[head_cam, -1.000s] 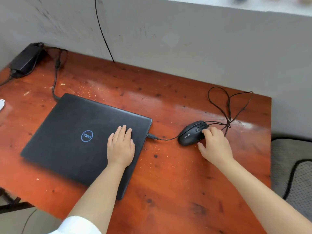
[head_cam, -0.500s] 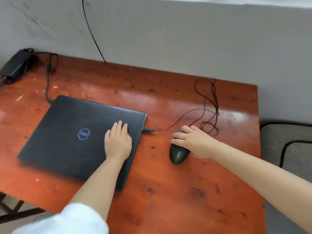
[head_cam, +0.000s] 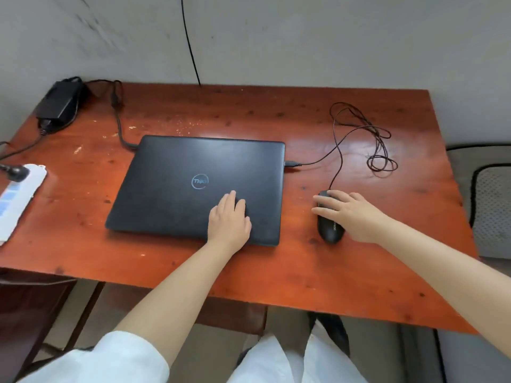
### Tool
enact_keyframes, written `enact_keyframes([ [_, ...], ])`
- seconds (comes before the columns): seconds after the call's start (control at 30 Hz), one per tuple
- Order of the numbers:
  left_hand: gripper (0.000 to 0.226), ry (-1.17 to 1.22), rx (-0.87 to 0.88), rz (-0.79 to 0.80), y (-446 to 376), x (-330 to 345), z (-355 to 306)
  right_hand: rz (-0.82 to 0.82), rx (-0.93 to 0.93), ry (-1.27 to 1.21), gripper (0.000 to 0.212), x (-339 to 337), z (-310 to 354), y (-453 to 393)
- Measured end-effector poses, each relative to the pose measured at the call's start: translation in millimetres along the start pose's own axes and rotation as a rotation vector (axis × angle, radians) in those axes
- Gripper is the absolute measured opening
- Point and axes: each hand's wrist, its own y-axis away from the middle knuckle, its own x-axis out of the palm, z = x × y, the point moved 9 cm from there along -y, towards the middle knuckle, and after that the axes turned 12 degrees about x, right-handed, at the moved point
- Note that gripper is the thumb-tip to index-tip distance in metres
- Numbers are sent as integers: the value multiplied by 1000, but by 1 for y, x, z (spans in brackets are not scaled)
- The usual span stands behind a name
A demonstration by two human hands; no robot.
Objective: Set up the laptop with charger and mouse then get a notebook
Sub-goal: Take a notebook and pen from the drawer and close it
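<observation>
Status: laptop [head_cam: 199, 186] lies closed mid-worktop [head_cam: 276, 272], the charger [head_cam: 59, 102] at the far left corner with its lead reaching the laptop's rear left corner, mouse [head_cam: 330, 225] just right of the laptop with its plug at the right edge; both look connected, no notebook in view, so fetching it appears to be what remains. Left hand [head_cam: 228, 219] rests flat on the lid, fingers straight and together. Right hand [head_cam: 351, 214] lies across the mouse, fingers nearly straight and slightly apart; thumb hidden.

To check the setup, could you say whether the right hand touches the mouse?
Touching: head view shows the right hand resting on the mouse.
</observation>
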Motion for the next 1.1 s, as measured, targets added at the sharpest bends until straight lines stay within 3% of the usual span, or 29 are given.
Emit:
enact_keyframes([
  [0.27,44,-49,241,83,77,6,17,-124,398,-550,45,-9,90,67],
  [0.4,40,-40,259,65,113,5,34,-79,397,-585,43,-5,141,80],
  [0.53,33,-68,157,24,156,-3,72,-85,387,-576,40,-12,185,91],
  [0.77,37,-195,101,23,252,1,124,-325,601,-564,35,-17,247,141],
  [0.9,25,-275,50,46,303,14,148,-243,689,-617,36,18,295,158],
  [1.1,30,-234,5,199,317,79,192,-54,840,-711,32,107,337,163],
])
